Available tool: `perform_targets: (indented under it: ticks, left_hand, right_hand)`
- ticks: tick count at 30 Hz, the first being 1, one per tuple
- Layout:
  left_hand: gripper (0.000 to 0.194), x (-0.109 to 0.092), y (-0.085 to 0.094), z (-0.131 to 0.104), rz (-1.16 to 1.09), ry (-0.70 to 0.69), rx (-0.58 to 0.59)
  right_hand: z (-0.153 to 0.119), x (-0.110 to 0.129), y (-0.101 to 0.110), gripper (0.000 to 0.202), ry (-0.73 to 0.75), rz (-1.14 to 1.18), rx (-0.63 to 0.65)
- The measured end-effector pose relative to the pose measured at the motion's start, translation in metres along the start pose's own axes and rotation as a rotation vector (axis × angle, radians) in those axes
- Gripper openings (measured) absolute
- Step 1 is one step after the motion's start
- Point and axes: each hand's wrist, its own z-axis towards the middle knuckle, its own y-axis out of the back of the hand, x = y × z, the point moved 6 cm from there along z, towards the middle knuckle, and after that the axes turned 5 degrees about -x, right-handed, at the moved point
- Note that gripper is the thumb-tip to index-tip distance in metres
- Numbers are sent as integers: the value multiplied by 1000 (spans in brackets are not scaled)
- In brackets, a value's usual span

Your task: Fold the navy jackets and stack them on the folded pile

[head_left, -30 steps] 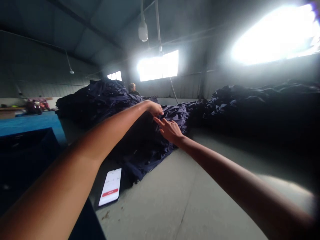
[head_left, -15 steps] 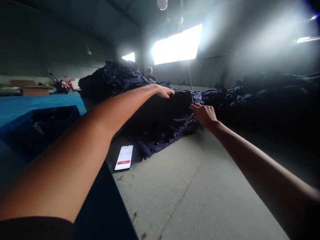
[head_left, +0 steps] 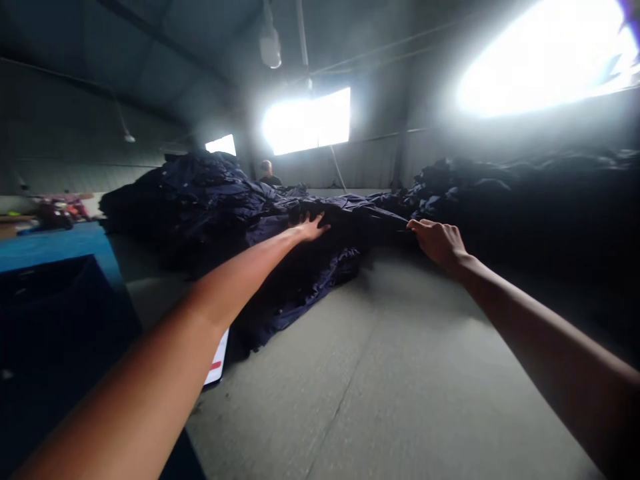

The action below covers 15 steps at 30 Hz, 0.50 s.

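Dark navy cloth (head_left: 370,210) stretches across the middle of the head view, in front of a larger heap. My right hand (head_left: 440,243) is closed on an edge of this cloth and holds it out taut to the right. At the cloth's left part lies my left hand (head_left: 313,228), its fingers spread over the dark fabric. Whether this cloth is one garment or a loose piece I cannot tell. Below my left hand, a lower pile of navy cloth (head_left: 300,300) hangs down to the grey floor.
A big heap of navy cloth (head_left: 200,187) rises at left, another dark heap (head_left: 475,193) at right. A phone (head_left: 217,363) lies partly behind my left forearm. A dark blue bin (head_left: 50,313) stands at left. Behind the heap is a person (head_left: 269,173).
My right hand has pulled the cloth edge to the right. My left hand has gone from gripping the cloth to spread fingers. The camera has turned, and my forearm covers part of the phone.
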Motion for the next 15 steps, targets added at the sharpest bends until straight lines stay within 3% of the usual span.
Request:
perform_targets:
  ticks: [4, 8, 10, 12, 15]
  left_hand:
    - [87, -73, -15, 19, -42, -82, 25]
    - [83, -169, -49, 22, -100, -270, 112]
    - [81, -218, -81, 4, -132, -377, 188]
    - [79, -260, -121, -30, -157, -475, 288]
    - [78, -299, -182, -89, -173, -578, 430]
  right_hand:
    - [-35, -52, 25, 32, -81, -56, -7]
    - [-98, -109, 52, 31, -181, -117, 43]
    - [-144, -135, 61, 32, -261, -134, 93]
    - [-200, -159, 68, 32, -380, -143, 156]
    - [-294, -181, 71, 33, -537, -111, 290]
